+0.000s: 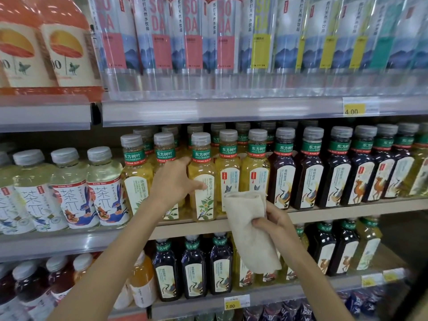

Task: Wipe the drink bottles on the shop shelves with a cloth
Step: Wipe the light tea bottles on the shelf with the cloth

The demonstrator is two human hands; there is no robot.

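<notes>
Grasping the yellow tea bottle (202, 181) with the left hand (174, 181): thumb laid across the label, fingers curled round the shoulder towards the back. Note its place: upright in the front row of the middle shelf (347, 210), packed close between its yellow neighbours (228, 174). Clutching the cloth (249, 230) in the right hand (275, 224), bunched at the fingers, one end raised just beside the bottle's lower right, the other hanging down in front of the bottles on the lower shelf (220, 269). Touching the bottle or not: hard to tell.

Judging by this, about to wipe this one bottle.

- Draw the bottle a little forward, clear of the row, to make room for the cloth on every side.
- Keep the grip high, at the shoulder, to free the label and body for wiping.
- Gather the loose tail of the cloth into the palm first, to avoid dragging it over the row below.
- Press a flat pad of cloth against the body and sweep from neck to base, then turn the bottle with the left hand to reach the back.
- Shift the grip lower to do the cap and shoulder.
- Hold firmly: smooth plastic, probably slippery, and heavy if full.
- Set it back upright, label to the front, without knocking the neighbours.
</notes>
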